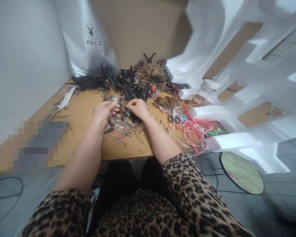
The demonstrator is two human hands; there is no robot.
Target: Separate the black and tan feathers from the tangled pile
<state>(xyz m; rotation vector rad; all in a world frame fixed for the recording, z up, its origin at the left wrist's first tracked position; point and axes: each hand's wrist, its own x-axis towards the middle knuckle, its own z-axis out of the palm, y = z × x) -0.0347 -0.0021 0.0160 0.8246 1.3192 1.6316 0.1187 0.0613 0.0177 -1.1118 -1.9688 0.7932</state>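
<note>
Pinching a feather tuft (112,98) mid-scene, the left hand (105,111) grips with fingertips closed; just right, the right hand (138,108) has fingertips together, holding what, I can't tell! Loose feathers (124,126) litter the table (85,113) beneath, dark plumes (88,82) far, pink strings (196,133) right.

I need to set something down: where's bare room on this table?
Mostly bare, bar a few scraps: the table between the white feather and your left forearm. Also, a narrow strip between the loose feathers and the near edge. Crowded: around your left hand and right hand; pink strings farther right.
</note>
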